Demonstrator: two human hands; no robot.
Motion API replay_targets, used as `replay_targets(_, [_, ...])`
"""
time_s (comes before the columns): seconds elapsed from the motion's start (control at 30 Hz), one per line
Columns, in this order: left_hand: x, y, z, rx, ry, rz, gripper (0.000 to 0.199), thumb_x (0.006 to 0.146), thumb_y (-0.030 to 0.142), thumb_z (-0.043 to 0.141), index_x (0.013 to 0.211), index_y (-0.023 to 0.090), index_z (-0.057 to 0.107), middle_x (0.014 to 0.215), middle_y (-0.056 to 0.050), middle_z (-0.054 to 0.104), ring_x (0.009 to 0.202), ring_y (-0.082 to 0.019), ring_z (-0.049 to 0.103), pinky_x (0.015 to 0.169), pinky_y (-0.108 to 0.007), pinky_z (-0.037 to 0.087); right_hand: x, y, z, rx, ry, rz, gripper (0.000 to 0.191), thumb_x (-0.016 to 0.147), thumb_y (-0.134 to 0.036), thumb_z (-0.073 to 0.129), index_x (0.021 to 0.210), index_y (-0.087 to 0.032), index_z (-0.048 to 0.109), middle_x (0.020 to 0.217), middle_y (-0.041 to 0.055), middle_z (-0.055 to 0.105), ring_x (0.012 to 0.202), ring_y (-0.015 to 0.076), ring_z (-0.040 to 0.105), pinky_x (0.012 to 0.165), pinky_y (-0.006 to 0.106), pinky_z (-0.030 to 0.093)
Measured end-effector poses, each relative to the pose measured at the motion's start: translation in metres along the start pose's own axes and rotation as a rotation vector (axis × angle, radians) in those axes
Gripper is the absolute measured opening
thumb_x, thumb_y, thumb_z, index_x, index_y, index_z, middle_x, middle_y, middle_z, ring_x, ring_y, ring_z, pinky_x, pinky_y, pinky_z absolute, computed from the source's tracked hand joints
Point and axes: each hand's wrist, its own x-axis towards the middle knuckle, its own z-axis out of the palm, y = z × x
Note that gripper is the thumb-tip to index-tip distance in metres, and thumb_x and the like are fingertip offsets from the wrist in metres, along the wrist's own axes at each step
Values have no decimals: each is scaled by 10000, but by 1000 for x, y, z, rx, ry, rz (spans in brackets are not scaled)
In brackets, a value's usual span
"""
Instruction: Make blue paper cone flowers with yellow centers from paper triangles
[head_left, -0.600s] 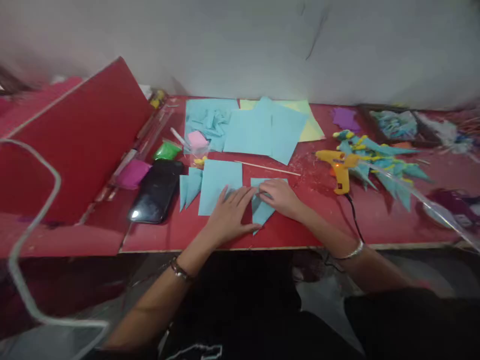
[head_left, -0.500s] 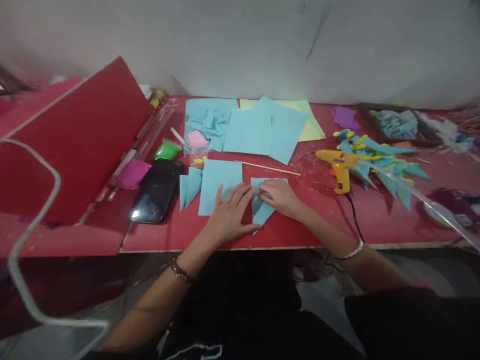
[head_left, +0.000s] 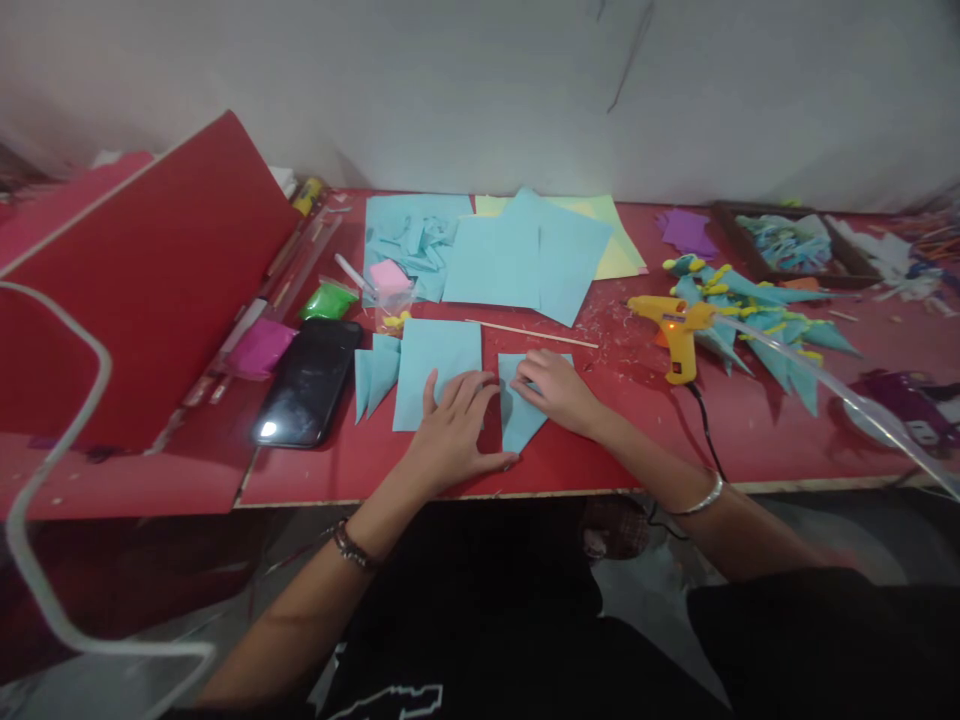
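Note:
A folded piece of light blue paper (head_left: pixel 517 422), tapering toward the front edge, lies on the red table. My right hand (head_left: pixel 555 388) rests on its upper part with fingers curled, pressing on it; what the fingertips hold, if anything, is hidden. Beside it, my left hand (head_left: pixel 454 430) is spread open, its thumb by the paper's lower tip and its fingers over the edge of a flat blue sheet (head_left: pixel 416 375). Two small folded blue cones (head_left: pixel 377 378) lie left of that sheet. Behind both hands lies a thin wooden stick (head_left: pixel 532 334).
A yellow glue gun (head_left: pixel 677 335) with its cord lies at right, near several blue paper cones with yellow tips (head_left: pixel 765 325). At left are a black phone (head_left: pixel 307 385), a green packet (head_left: pixel 328 299) and a leaning red board (head_left: pixel 157 290). Blue sheets (head_left: pixel 491 262) lie at the back.
My left hand's fingers have drawn slightly away from the folded paper, leaving a gap between the hands. The paper now lies flatter under my right hand.

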Motion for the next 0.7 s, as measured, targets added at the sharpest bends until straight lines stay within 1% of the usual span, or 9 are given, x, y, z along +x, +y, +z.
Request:
replay_targets(0.1, [0,0,-1,2,-18,13,646,669,549,544,1205,216,407,1295,-70,423,1206,-252,327,1049,-474,-61,0,-1,0,-4,-2,0,249,864,-330,384,696,-172,476,726,30,477,695,156,412,622,266,280])
replay_targets(0.2, [1,-1,-1,0,-54,57,595,701,526,526,1226,280,396,1315,-31,411,1209,-252,322,1038,-495,-62,0,-1,0,-8,-3,1,252,871,-316,363,705,-172,487,733,34,481,695,159,410,624,268,279])
replay_targets(0.33, [1,-1,-2,-11,-94,96,526,751,513,470,1236,326,387,1313,1,420,1209,-246,318,1032,-505,-25,0,-1,0,-19,-15,2,221,865,-276,372,712,-172,493,746,39,488,709,166,413,628,271,279])
replay_targets(0.4, [1,0,-3,-18,-109,103,530,760,503,461,1247,314,374,1302,-7,431,1206,-242,321,1033,-494,10,0,-1,-1,-12,-14,2,225,865,-285,375,710,-173,493,748,39,490,713,166,416,628,271,280])
replay_targets(0.57, [0,1,-6,-37,-135,123,537,766,465,463,1246,244,369,1283,-53,430,1186,-237,340,1028,-458,107,0,-2,0,0,-8,5,252,865,-335,380,709,-172,493,739,36,496,701,165,417,629,271,282])
replay_targets(0.7, [0,1,-6,-36,-118,138,517,771,437,463,1235,229,370,1267,-61,432,1170,-237,356,1020,-448,129,0,-2,0,9,-2,6,265,869,-341,370,704,-173,493,732,35,494,699,163,415,627,270,278])
